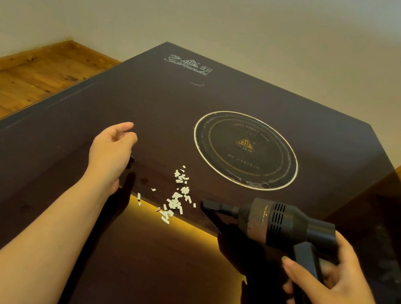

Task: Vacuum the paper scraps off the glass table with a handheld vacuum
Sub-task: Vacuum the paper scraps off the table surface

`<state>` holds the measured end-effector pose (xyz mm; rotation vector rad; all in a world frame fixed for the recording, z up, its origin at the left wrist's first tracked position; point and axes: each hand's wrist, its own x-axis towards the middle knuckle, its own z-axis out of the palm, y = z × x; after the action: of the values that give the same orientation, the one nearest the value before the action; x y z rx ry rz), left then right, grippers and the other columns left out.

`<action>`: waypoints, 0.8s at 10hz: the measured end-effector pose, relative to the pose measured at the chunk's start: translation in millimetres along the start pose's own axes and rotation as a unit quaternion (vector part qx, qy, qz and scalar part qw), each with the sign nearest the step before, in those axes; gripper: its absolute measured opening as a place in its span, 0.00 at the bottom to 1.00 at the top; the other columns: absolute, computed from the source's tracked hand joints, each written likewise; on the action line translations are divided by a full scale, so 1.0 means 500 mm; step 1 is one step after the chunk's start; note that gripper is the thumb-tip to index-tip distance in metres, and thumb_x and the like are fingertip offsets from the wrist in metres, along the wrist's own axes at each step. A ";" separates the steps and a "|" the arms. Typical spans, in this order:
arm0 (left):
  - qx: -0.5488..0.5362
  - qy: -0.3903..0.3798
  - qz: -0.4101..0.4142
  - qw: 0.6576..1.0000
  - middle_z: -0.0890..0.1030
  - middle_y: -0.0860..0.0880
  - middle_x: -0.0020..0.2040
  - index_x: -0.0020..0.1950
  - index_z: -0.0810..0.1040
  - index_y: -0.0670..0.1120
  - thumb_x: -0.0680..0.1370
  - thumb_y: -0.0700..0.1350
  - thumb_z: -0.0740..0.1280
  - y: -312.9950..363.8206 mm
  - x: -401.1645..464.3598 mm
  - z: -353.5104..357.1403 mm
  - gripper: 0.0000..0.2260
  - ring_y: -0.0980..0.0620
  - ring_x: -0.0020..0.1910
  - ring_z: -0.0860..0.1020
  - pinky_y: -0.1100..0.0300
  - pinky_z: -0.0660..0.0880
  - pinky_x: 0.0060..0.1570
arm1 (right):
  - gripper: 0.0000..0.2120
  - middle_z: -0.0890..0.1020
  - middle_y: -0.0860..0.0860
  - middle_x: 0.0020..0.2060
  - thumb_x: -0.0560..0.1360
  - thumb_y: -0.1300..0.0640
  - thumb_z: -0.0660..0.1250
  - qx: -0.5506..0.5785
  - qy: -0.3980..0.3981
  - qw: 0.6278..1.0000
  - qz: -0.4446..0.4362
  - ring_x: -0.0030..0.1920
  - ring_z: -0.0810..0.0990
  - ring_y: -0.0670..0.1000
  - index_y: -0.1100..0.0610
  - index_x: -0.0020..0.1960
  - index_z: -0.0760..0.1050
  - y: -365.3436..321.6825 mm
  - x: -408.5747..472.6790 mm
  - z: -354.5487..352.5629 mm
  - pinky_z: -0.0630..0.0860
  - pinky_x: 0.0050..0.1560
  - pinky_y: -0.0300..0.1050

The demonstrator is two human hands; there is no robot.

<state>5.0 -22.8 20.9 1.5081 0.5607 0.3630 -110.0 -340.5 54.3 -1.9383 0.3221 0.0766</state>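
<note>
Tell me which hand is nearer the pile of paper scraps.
Left, by a small margin. The left hand hovers empty just left of the paper scraps; the right hand is farther back on the right, gripping the handheld vacuum, whose nozzle almost reaches them.

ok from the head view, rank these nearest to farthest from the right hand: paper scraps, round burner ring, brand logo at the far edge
From the right hand:
1. paper scraps, to its left near the vacuum's nozzle
2. round burner ring, ahead, mid-table
3. brand logo, at the far left corner
</note>
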 end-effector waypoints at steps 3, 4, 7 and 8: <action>0.001 0.000 0.001 1.000 0.76 0.53 0.55 0.57 0.74 0.55 0.78 0.41 0.63 0.002 -0.002 0.001 0.12 0.54 0.58 0.74 0.56 0.70 0.60 | 0.51 0.85 0.54 0.35 0.39 0.42 0.81 0.040 -0.018 0.999 0.032 0.31 0.83 0.55 0.36 0.59 0.64 -0.012 -0.022 0.002 0.78 0.30 0.52; 0.003 0.001 0.002 1.000 0.76 0.54 0.54 0.59 0.74 0.54 0.78 0.41 0.62 0.002 -0.001 0.001 0.12 0.54 0.57 0.74 0.57 0.70 0.59 | 0.60 0.85 0.55 0.35 0.25 0.32 0.73 0.070 -0.011 0.997 0.043 0.30 0.83 0.55 0.35 0.58 0.62 -0.017 -0.031 0.006 0.78 0.30 0.51; 0.006 0.006 0.000 1.000 0.76 0.53 0.55 0.62 0.75 0.53 0.78 0.41 0.62 0.002 -0.002 0.002 0.14 0.54 0.58 0.74 0.57 0.70 0.58 | 0.58 0.85 0.54 0.35 0.35 0.41 0.79 0.074 -0.027 0.995 0.057 0.30 0.83 0.55 0.42 0.63 0.63 -0.018 -0.039 0.008 0.78 0.27 0.49; 0.009 0.007 0.000 1.000 0.76 0.52 0.57 0.63 0.75 0.52 0.78 0.41 0.62 0.003 -0.002 0.002 0.14 0.53 0.58 0.74 0.57 0.70 0.58 | 0.59 0.85 0.52 0.36 0.30 0.36 0.78 0.070 -0.012 0.996 0.052 0.31 0.83 0.55 0.39 0.61 0.63 -0.019 -0.038 0.012 0.78 0.29 0.50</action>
<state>5.0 -23.8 22.4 1.5234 0.5750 0.3696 -125.0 -328.2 64.3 -1.7802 0.4027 0.1424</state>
